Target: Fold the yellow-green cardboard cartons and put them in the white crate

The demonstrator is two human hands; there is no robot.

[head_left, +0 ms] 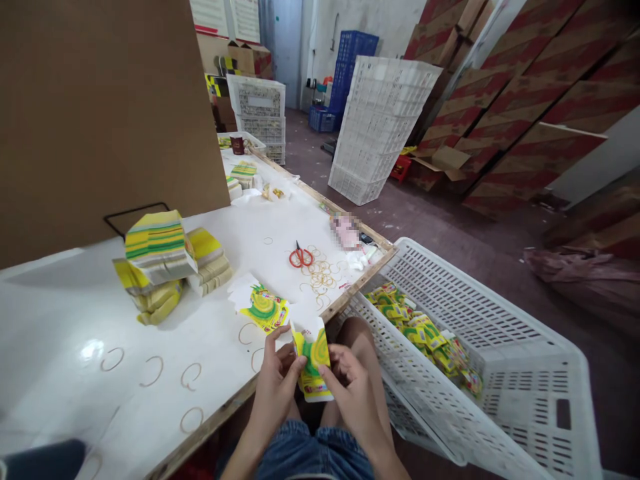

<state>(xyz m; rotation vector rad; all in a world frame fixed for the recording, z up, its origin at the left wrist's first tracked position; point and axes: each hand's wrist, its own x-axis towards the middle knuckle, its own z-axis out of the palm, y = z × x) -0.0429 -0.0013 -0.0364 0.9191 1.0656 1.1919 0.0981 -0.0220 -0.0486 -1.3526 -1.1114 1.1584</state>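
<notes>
Between both hands, above my lap at the table's edge, is a yellow and green printed carton [313, 360] with white flaps at its top. My left hand [280, 367] grips its left side, thumb on the front. On the right side, my right hand [347, 373] pinches it with thumb and fingers. Just beyond my left hand, more flat printed cartons [265, 307] with a green spiral design lie on the white table [210, 360]. Whether the held carton contains anything cannot be seen.
Bundled carton stacks [157, 250] stand at the left before a large brown cardboard sheet [110, 120]. Red-handled scissors [301, 256] lie near scattered rubber bands [323, 273]. At the right, a white crate [540, 380] holds many yellow packs [425, 333]. Tall stacked crates [383, 127] stand behind.
</notes>
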